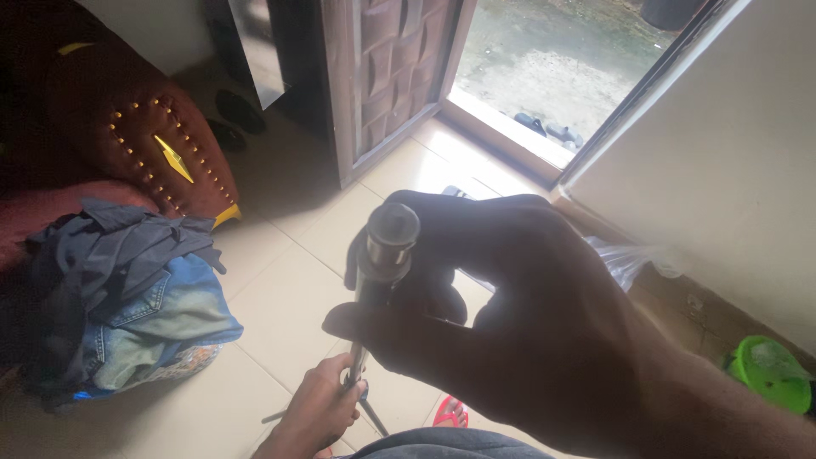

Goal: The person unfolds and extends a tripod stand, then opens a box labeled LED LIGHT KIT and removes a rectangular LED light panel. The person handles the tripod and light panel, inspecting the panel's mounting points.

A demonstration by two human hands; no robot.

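Above the pale tiled floor [280, 297], the right hand [527, 314] is clamping around the top of a slim, shiny metal tripod pole [378, 272], while the left hand [319, 412] is gripping its lower shaft near the thin legs. It looks rigid, fairly light and slippery, so both hands are best wrapping the shaft.

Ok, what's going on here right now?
A person holds a metal pole upright in both hands over a tiled floor. The right hand grips it near its capped top; the left hand holds it low down, near thin legs at its base. A pile of clothes lies to the left.
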